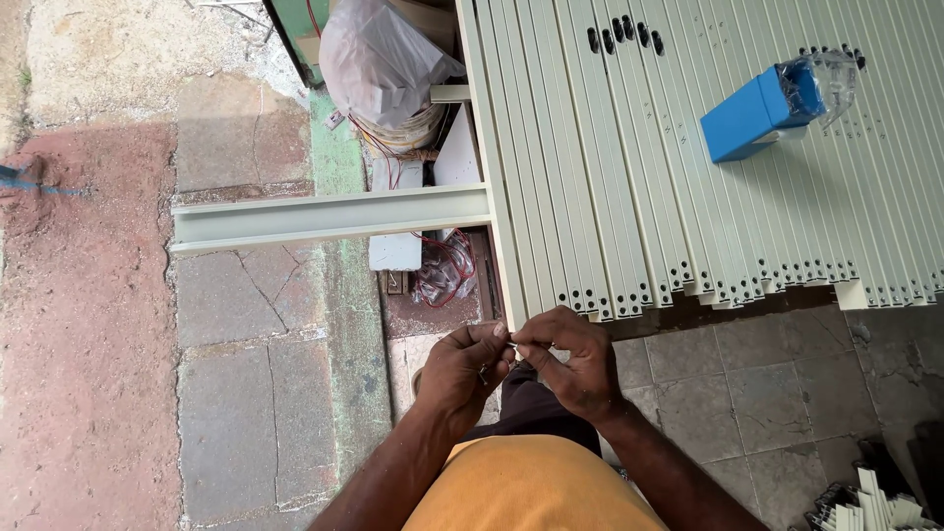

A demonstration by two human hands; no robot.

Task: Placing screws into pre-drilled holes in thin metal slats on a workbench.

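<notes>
Two hands meeting close to the body in the head view: left hand [462, 369] and right hand [575, 366] pinching a small pale part [512, 342] between fingertips, too small to identify, held near the eyes likely for fine handling. Just beyond, cream metal channels [688, 147] stacked side by side, holed ends aligned within reach. Blue box [752, 113] resting on top, well apart. One channel [329, 218] jutting sideways over paved floor [265, 393].

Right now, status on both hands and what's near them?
Left hand and right hand together, pinching a small metal part, too small to identify. Stacked cream metal channels just ahead. Blue box on top, apart.
</notes>
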